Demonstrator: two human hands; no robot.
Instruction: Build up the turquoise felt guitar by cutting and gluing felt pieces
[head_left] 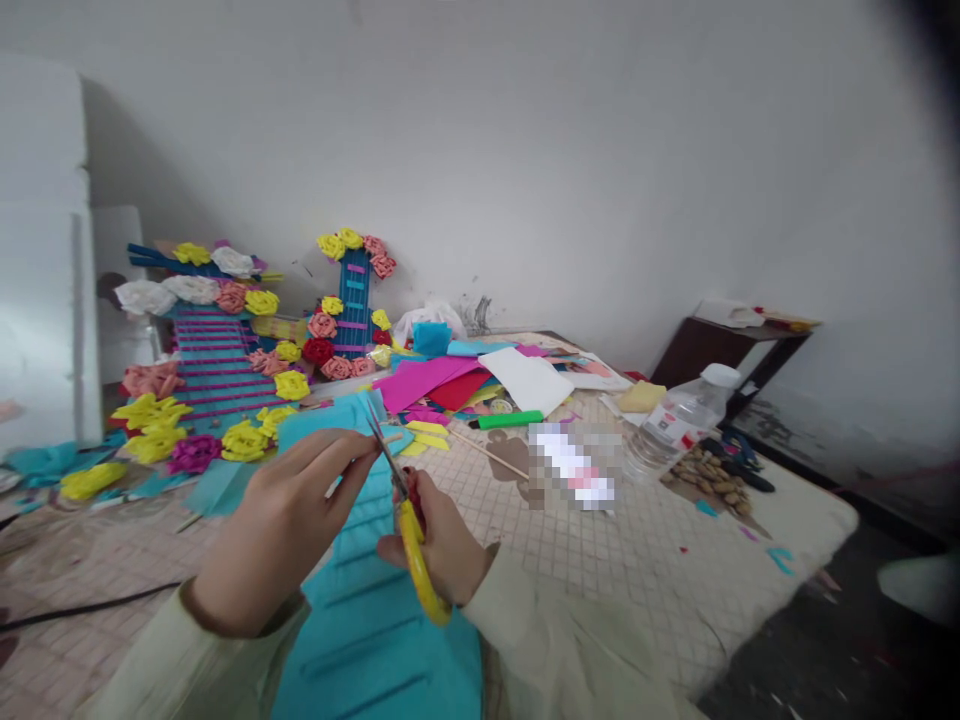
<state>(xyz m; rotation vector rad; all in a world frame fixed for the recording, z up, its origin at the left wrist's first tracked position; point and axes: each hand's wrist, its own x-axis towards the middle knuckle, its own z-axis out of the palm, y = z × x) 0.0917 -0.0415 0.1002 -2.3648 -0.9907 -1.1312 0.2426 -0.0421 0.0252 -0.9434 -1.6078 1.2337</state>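
My right hand is closed round the yellow handles of a pair of scissors, whose blades point up and to the left. My left hand pinches something thin and small at the blade tips; I cannot make out what it is. Under both hands lies a large turquoise foam sheet with cut slits, reaching from my lap toward the craft pieces.
Paper-flower craft structures and a blue tower stand at the back left. Coloured paper sheets, a green marker, a wooden stick, a plastic bottle and nuts lie on the mat. A dark low table is at right.
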